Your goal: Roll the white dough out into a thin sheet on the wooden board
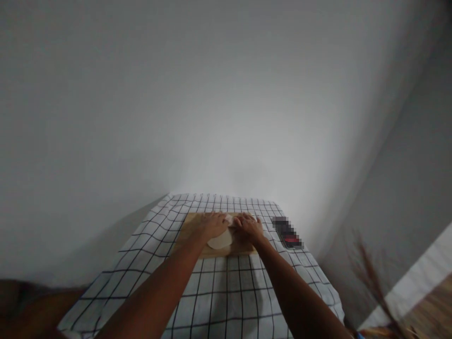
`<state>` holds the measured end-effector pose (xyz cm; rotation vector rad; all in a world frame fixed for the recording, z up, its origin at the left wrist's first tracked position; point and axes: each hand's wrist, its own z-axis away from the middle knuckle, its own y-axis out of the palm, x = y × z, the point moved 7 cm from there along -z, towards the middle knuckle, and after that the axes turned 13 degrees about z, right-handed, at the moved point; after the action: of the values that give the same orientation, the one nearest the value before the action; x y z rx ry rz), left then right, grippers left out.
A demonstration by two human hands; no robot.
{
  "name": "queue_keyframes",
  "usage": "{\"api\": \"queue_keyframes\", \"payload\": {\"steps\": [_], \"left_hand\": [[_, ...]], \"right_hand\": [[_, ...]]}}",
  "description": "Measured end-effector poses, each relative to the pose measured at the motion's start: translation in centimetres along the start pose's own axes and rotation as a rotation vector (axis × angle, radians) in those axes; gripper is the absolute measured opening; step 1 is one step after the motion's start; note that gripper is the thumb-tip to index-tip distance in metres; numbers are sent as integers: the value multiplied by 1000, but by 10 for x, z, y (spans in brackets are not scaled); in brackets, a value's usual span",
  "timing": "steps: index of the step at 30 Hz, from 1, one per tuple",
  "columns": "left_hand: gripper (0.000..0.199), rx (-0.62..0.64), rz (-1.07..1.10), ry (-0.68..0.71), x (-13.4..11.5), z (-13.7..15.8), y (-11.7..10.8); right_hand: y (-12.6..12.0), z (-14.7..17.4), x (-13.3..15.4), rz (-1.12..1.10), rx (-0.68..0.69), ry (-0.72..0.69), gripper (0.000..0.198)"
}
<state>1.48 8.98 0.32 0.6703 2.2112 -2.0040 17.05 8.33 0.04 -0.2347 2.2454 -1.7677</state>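
A flat, rounded piece of pale dough [219, 241] lies on a wooden board [190, 230]. My left hand [215, 225] rests over the far part of it, fingers curled forward and down. Close beside it, my right hand [249, 225] is bent over the board at the dough's far right. Between the two hands a whitish bit shows, which looks like part of the same dough. The undersides of both hands and their fingertips are hidden, so how tightly they press or pinch cannot be made out.
A white tablecloth with dark grid lines [208, 292] covers the table under the board. To the right of the board lies a dark, pixelated, phone-like object [287, 233]. A plain wall [226, 117] rises behind the table. Brownish dried stems [370, 268] stand at the lower right.
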Motion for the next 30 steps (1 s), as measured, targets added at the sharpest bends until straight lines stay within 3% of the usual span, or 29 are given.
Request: {"api": "queue_keyframes", "payload": {"steps": [3,8,13,20,30], "left_hand": [[56,62,19,-60,5,-19,3],[59,33,6,-93,11,-48,5],[58,-1,-19,-116,21,-70,9],[57,-102,-57,-115,27,-89,6],[53,-63,-30,-124,31,-103,9]], "right_hand": [[3,-15,0,59,-3,-56,43],[5,-38,-8,82,72,86,44],[6,-55,-12,75,128,116,38],[17,-84,-31,-40,74,324,47],[30,-101,-33,12,121,215,51]]}}
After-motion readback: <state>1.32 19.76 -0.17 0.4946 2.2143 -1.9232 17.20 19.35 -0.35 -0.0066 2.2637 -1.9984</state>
